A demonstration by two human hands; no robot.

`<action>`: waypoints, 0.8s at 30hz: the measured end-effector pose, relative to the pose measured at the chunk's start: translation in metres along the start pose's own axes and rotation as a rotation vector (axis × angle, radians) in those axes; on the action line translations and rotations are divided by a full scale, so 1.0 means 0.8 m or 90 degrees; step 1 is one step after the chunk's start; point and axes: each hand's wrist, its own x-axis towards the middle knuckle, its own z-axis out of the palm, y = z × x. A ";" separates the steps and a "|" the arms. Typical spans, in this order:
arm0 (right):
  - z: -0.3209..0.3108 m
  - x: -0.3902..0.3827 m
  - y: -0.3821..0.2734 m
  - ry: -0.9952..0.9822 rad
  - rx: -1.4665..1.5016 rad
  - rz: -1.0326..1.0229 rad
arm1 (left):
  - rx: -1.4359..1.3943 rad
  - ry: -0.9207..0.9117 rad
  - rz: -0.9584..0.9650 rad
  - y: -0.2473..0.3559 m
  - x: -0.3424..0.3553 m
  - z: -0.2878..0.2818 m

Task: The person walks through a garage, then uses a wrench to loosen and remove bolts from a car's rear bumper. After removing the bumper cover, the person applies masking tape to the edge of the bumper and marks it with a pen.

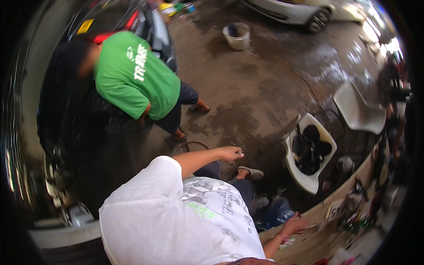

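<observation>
My left hand (231, 153) reaches forward over the floor, fingers closed around a small dark object (240, 153) with a pale tip; its kind is too small to tell. My right hand (295, 224) is low at the right, over a tan wooden bench (304, 236), with its fingers stretched out. Beside those fingertips lies a thin metallic tool (317, 226), and I cannot tell whether they touch it. Just beyond the right hand is a dark blue plastic bag (279, 211).
A person in a green shirt (137, 79) bends over a dark car (62, 110) at left. A white chair (313, 183) holds black parts (311, 148); another white chair (360, 110) stands behind. Farther off are a white bucket (238, 42) and a silver car (291, 11). The floor (260, 92) looks wet.
</observation>
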 end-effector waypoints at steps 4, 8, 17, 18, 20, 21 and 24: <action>0.099 -0.072 -0.135 -0.146 0.130 -0.194 | -0.128 0.027 -0.089 -0.102 -0.040 -0.089; 0.158 -0.131 -0.233 -0.594 0.079 -0.149 | -0.176 0.111 -0.067 -0.198 -0.091 -0.122; -0.013 -0.189 -0.532 -0.660 -0.033 -0.369 | -0.312 0.291 -0.097 -0.386 -0.174 -0.142; -0.022 -0.189 -0.569 -0.615 -0.048 -0.434 | -0.354 0.330 -0.099 -0.399 -0.178 -0.145; -0.040 -0.179 -0.626 -0.655 0.081 -0.392 | -0.419 0.386 -0.142 -0.416 -0.186 -0.156; -0.042 -0.172 -0.656 -0.673 0.196 -0.339 | -0.436 0.413 -0.149 -0.421 -0.188 -0.167; -0.021 -0.147 -0.757 -0.627 0.388 -0.373 | -0.644 0.431 -0.158 -0.435 -0.190 -0.222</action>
